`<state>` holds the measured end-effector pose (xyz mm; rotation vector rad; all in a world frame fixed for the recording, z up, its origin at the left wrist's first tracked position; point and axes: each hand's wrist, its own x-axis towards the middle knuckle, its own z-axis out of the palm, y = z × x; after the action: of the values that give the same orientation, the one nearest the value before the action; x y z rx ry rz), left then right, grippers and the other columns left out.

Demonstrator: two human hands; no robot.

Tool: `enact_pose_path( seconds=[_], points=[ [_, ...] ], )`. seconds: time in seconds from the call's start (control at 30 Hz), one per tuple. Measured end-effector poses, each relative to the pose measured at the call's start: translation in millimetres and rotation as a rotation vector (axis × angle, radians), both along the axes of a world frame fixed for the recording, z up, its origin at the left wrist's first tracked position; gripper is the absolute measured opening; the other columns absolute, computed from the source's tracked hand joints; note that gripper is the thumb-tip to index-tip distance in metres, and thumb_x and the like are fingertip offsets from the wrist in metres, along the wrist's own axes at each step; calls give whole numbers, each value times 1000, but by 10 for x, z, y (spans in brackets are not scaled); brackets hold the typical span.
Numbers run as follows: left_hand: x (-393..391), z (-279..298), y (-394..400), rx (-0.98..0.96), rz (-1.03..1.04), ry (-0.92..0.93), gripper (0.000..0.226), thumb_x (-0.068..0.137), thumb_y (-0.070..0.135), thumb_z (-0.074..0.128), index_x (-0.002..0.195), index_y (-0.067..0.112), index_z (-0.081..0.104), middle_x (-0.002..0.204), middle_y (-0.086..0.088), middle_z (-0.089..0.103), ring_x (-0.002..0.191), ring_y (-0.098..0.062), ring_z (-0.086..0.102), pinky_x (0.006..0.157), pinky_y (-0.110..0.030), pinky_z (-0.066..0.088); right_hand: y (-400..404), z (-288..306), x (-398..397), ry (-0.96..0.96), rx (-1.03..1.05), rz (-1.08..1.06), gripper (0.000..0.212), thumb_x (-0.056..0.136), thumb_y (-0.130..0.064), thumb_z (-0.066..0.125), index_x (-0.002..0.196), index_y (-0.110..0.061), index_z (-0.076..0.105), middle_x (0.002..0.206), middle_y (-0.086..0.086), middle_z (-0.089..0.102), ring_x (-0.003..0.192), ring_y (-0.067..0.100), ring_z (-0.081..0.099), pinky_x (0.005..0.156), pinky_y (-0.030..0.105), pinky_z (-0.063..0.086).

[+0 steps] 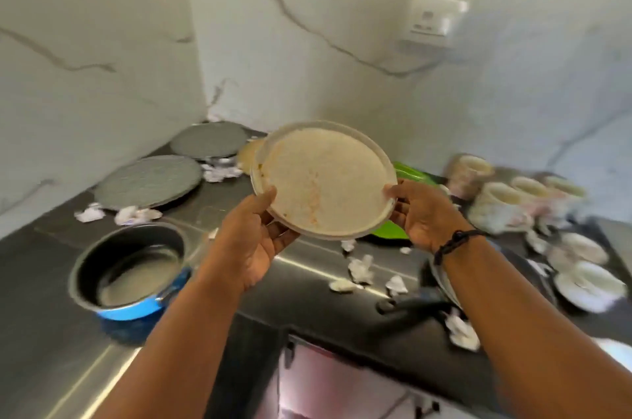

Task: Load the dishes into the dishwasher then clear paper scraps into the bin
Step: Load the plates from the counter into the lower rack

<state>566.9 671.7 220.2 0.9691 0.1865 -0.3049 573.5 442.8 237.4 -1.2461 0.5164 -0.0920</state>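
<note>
1. Head view: both hands are up over the dark countertop [301, 268], and between them is a round, cream-coloured dinner plate [325, 179] with a raised rim, tilted so its face shows to the camera, clear of the counter.
2. The left hand [254, 234] grasps the plate's lower left edge, thumb on the face, fingers curled beneath.
3. The right hand [422, 213] pinches the right rim, thumb on top; a black cord bracelet [455, 240] sits on that wrist.
4. Faint orange smears run down the plate's face.
5. Left of the left hand and below it: a blue cooking pot with a black inside [131, 271], standing upright.
6. Beyond the left hand, near the marble wall: two flat grey round plates [148, 181], one behind the other.
7. Crumpled white paper scraps [136, 215] lie beside the nearer grey plate, and more lie below and between the hands.
8. Behind the plate, just under the right hand, a bright green item [408, 174] peeks out; what it is I cannot tell.
9. Right of the right hand: blurred white mugs [496, 203] and white saucers [588, 285].
10. Under the right forearm, a black handle [410, 305] juts out.
</note>
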Motion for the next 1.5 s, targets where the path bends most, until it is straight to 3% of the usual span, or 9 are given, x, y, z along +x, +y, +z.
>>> enact_pose_path(
  seconds=[0.2, 0.4, 0.63, 0.73, 0.93, 1.07, 1.17, 1.37, 1.5],
  points=[
    [-880, -77, -1398, 91, -260, 0, 33, 97, 22, 47, 125, 7, 53, 83, -6, 74, 74, -20, 72, 56, -33, 57, -1365, -78, -1797, -37, 32, -252, 21, 89, 4, 55, 106, -5, 62, 97, 11, 68, 80, 21, 66, 54, 24, 58],
    [-2321, -358, -2994, 184, -643, 0, 36, 99, 29, 42, 129, 10, 52, 113, -12, 67, 96, -30, 65, 68, -44, 54, -2466, -364, -4125, 14, 15, -574, 30, 87, 8, 53, 115, 2, 61, 92, 14, 68, 71, 21, 66, 57, 27, 59],
    [-4020, -637, -4367, 304, -1187, -56, 31, 95, 31, 50, 119, 14, 58, 111, -8, 67, 93, -25, 62, 67, -38, 50, -2823, -659, -6546, 103, 41, -1033, 25, 88, 8, 54, 108, -3, 64, 94, 13, 71, 71, 20, 69, 58, 28, 58],
    [-4651, -706, -4711, 339, -1371, -131, 13, 96, 23, 51, 104, 25, 61, 96, -4, 65, 75, -20, 62, 58, -32, 51, -2752, -737, -7322, 149, 3, -1220, 24, 88, 9, 52, 102, -8, 62, 89, 12, 70, 65, 17, 69, 57, 28, 58],
    [-5284, -954, -5127, 460, -1556, -470, 19, 90, 3, 60, 97, 20, 62, 99, -12, 70, 80, -22, 71, 66, -32, 59, -2688, -981, -8139, 326, -149, -1440, 27, 90, 5, 56, 108, -14, 56, 101, 9, 66, 98, 30, 65, 88, 48, 54],
    [-5418, -990, -5405, 448, -1574, -825, 18, 85, 0, 64, 87, 18, 62, 88, -4, 68, 78, -14, 66, 58, -17, 54, -2836, -1092, -8296, 629, -480, -1416, 14, 82, -4, 69, 90, -15, 63, 88, 7, 68, 88, 29, 65, 80, 43, 55],
    [-5461, -1074, -5746, 469, -1580, -1160, 15, 81, 8, 71, 84, 21, 66, 79, 4, 69, 70, -13, 65, 58, -25, 53, -2927, -1164, -8335, 833, -643, -1429, 8, 81, -9, 69, 88, -10, 65, 82, 11, 67, 72, 26, 56, 64, 34, 46],
    [-5698, -1415, -6363, 440, -1625, -1301, 17, 78, 6, 75, 80, 22, 69, 68, 9, 66, 62, -11, 60, 61, -27, 50, -2997, -1467, -8438, 1013, -729, -1416, 12, 82, -5, 66, 77, -15, 63, 64, -8, 57, 62, 15, 50, 50, 19, 35],
    [-6012, -1730, -6731, 487, -1713, -1388, 15, 78, 10, 75, 84, 24, 70, 75, 8, 70, 72, -14, 67, 71, -33, 56, -3033, -1720, -8661, 1148, -667, -1344, 5, 83, -13, 67, 83, -18, 70, 69, -1, 64, 70, 22, 58, 54, 26, 37]
  ],
)
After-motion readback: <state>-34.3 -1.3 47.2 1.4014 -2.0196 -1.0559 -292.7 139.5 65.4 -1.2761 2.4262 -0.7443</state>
